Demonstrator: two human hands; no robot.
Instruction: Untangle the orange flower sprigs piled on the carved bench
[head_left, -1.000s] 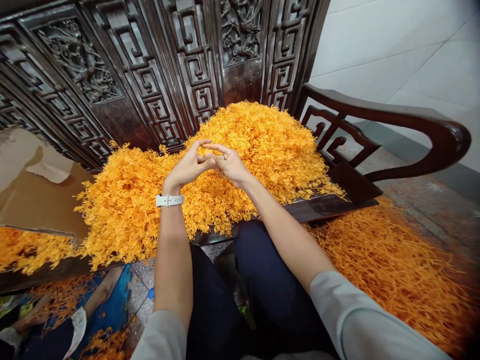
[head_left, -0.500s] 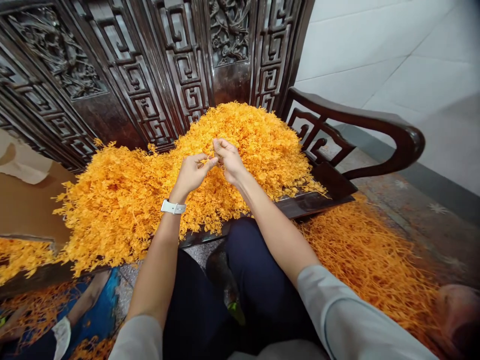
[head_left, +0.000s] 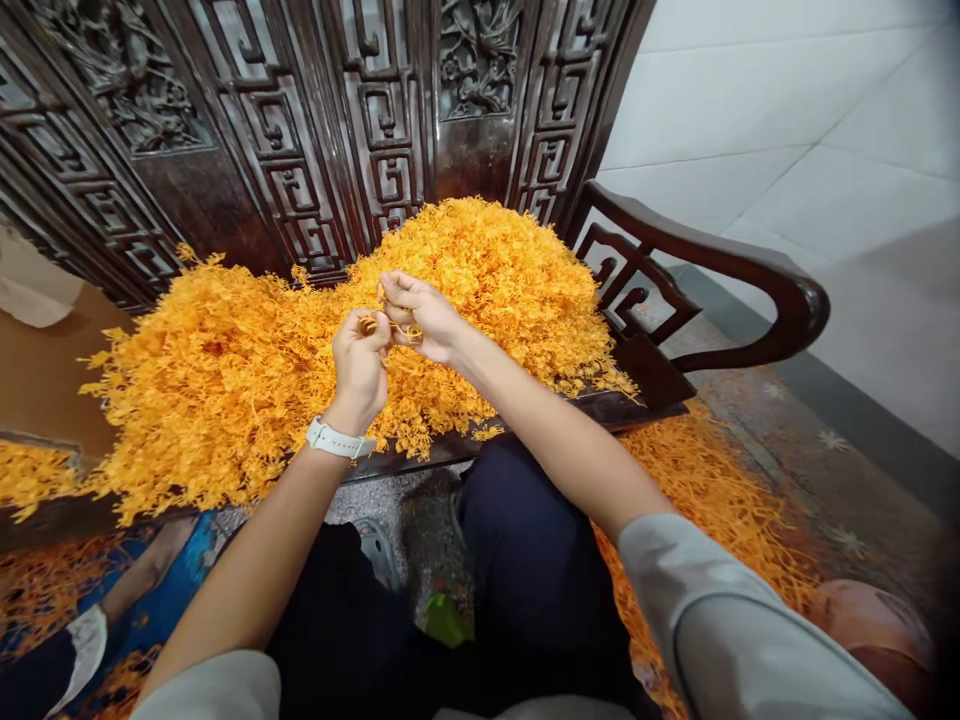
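A big heap of small orange plastic sprigs point(head_left: 247, 370) covers the seat of a dark carved wooden bench point(head_left: 645, 370). Above the heap's middle, my left hand point(head_left: 360, 362), with a white watch point(head_left: 334, 440) on the wrist, is closed in a pinch on one orange sprig point(head_left: 382, 325). My right hand point(head_left: 421, 315) is closed on the same sprig from the other side, fingertips nearly meeting the left's. Both forearms reach forward over my dark trousers.
The carved bench back point(head_left: 315, 130) rises behind the heap, its armrest point(head_left: 720, 270) to the right. Thin orange strands point(head_left: 720, 500) litter the floor at right. A cardboard box point(head_left: 37, 370) stands at left. Another person's arm and white glove point(head_left: 90, 630) show at lower left.
Both hands have shifted left and slightly down over the heap, from a stretched finger pose to pinching a sprig between them. The camera has swung, so the bench sits further left.
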